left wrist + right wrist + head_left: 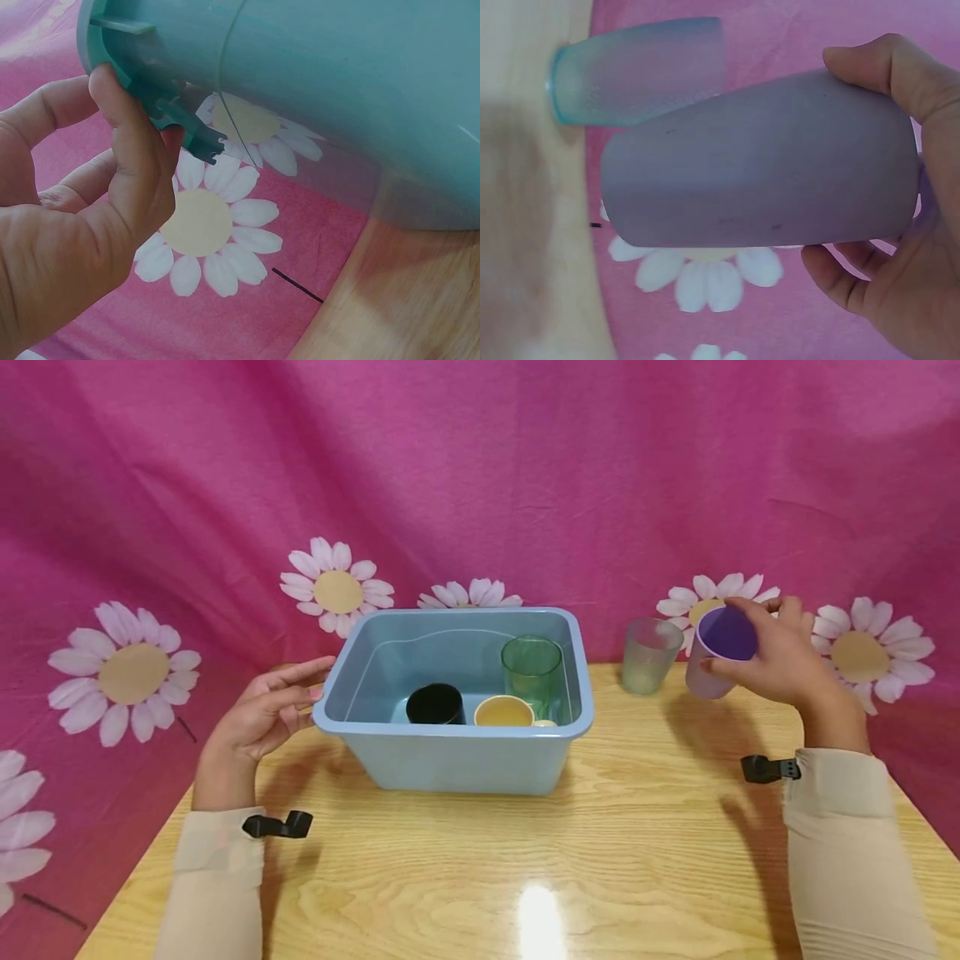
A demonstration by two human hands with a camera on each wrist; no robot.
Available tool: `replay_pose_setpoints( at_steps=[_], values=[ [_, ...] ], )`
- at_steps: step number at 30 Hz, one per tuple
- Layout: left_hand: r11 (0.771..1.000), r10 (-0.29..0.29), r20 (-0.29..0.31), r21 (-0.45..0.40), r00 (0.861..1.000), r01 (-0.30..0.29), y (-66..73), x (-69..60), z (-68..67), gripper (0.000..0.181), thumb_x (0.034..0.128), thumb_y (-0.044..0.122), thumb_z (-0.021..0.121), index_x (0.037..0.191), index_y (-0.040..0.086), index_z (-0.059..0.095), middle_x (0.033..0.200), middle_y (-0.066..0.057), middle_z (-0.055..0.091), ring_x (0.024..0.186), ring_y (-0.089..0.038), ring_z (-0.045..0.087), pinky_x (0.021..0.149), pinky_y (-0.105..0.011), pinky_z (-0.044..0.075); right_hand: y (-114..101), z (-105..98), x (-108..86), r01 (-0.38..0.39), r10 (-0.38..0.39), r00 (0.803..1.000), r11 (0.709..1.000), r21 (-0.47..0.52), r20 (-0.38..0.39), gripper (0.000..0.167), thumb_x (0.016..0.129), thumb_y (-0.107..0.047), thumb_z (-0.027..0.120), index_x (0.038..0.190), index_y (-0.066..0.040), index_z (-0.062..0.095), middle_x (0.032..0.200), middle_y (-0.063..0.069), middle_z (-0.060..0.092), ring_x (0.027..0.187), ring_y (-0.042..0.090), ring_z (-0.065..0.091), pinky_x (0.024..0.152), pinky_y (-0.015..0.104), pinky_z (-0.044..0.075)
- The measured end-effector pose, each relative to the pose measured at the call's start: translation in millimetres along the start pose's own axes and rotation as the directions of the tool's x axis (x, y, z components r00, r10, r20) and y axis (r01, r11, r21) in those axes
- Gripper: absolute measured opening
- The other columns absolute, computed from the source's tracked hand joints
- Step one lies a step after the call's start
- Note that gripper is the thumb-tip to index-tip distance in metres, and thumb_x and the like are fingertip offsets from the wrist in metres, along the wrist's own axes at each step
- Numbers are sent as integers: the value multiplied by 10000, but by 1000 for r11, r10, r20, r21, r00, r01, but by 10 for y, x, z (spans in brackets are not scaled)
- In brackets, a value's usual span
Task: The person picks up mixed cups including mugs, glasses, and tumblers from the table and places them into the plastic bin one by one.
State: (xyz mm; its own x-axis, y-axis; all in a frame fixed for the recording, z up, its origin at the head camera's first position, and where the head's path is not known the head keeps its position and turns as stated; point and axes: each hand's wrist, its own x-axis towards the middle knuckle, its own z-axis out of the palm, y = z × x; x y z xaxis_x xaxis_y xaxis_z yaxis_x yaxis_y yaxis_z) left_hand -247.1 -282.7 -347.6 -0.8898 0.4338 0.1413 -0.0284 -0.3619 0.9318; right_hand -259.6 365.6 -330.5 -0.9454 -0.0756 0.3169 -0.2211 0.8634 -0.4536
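A purple cup (707,675) is in my right hand (787,652), thumb and fingers gripping it around its rim. It tilts slightly, its mouth facing me, and seems just above the table. Beside it stands a frosted clear glass (649,658). My left hand (262,710) touches the left rim of a light blue plastic tub (457,760) with its fingertips, the fingers mostly extended. In the tub are a black cup (435,705), a yellow cup (504,712) and a green glass (532,668). A small pale piece (545,723) next to the yellow cup is mostly hidden.
The tub stands on a light wooden table (450,877). Behind and beside the table hangs a magenta cloth (480,468) printed with white daisies. A black strap mount (281,824) sits at the left cuff, another strap mount (768,769) at the right cuff.
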Motion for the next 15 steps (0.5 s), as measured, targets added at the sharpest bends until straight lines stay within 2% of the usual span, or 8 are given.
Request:
replay_pose_setpoints(
  at_steps=[7,15],
  values=[
    [1000,-3,-11,14,1000,3,-11,44,22,438,1010,-135,450,1369,23,646,1234,-87,701,1010,-209,728,843,-366,604,-44,-276,48,16,-17,999,999,-36,-36,906,804,-290,839,1553,-59,386,1357,405,239,1228,553,187,749,611,277],
    [1000,11,2,-1,1000,-11,-18,27,4,472,1007,-160,400,1371,17,643,1227,-87,707,1028,-203,724,834,-358,601,-243,-517,159,30,-31,998,999,-28,-48,944,802,-276,853,1585,-107,355,1426,365,197,1283,522,138,791,672,261]
  ],
)
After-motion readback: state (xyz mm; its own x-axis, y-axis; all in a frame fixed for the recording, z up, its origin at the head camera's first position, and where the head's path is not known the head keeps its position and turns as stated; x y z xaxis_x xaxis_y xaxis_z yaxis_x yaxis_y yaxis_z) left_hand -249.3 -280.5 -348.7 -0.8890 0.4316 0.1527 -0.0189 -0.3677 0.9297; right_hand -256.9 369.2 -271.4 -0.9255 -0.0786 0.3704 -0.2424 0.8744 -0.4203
